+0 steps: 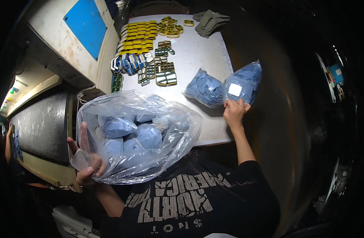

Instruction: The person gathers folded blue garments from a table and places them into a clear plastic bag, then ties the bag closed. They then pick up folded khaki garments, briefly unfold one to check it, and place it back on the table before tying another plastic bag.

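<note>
Inspected: one large, clear, wrinkled plastic bag (148, 104), gaping upward, taken as landmark. Found inside it: several rounded packets of light-blue pieces (149, 135), crowded close together (exact count not possible through creased film).

Right of the bag and slightly beyond it: two clear-wrapped bundles of light-blue pieces, touching each other. Closer to the bag, the plain bundle (204, 89), free of either hand. Farther from the bag, the bundle with a square white label (247, 81), at the right hand (235, 113). Grip of the right hand: closed, with fingers bent over the near end of the labelled bundle.

At the left side of the bag: left hand (86, 173), grip partly spread, with fingers against the film. Firm pinch or mere support: not determinable.

Beyond the bag, on a flat white worktop (207, 53): stacked yellow-and-black bands (138, 37), blue-and-white striped pieces (130, 63), dark-green framed pieces (166, 75) and, farthest right, grey flat pieces in a loose pile (209, 22).

Assessed as partly complete: most visible blue packets already inside the bag; still outside, the two touching bundles; bag not yet closed.
</note>
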The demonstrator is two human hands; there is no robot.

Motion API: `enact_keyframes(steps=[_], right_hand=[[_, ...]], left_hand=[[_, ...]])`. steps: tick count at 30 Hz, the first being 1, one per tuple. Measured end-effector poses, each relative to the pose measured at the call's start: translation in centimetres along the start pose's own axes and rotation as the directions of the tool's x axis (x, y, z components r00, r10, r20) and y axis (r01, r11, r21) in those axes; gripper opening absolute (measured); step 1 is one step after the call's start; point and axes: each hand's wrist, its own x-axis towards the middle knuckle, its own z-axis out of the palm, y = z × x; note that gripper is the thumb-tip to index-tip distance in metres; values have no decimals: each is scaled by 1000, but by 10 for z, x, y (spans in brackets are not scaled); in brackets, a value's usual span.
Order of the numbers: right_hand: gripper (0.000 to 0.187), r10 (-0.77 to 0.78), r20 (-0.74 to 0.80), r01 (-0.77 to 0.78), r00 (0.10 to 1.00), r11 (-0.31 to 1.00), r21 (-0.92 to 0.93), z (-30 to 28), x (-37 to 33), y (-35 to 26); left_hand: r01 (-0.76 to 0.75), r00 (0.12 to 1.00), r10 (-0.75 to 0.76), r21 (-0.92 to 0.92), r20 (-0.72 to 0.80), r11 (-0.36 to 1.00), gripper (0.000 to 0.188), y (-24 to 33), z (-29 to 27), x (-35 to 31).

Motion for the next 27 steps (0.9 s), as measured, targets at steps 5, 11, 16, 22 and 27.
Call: enact_keyframes(steps=[5,11,16,22,27], right_hand=[[25,348,-156,-231,925,837,496,-66,83,37],[39,513,-105,47,852,125,991,-194,138,46],[10,258,274,-95,926,-543,834,-209,150,23],[19,-577,-213,-524,788,-811,260,-148,217,-44],[17,-619,-115,-621,777,-784,31,-99,214,-128]], left_hand=[[-123,991,127,88,-46,989,109,12,25,5],[-201,959,240,229,-154,952,116,36,54,16],[-84,993,98,170,-73,982,118,27,55,35],[12,1000,-11,272,-3,962,131,3,61,43],[-10,982,111,540,-154,841,129,7,76,42]])
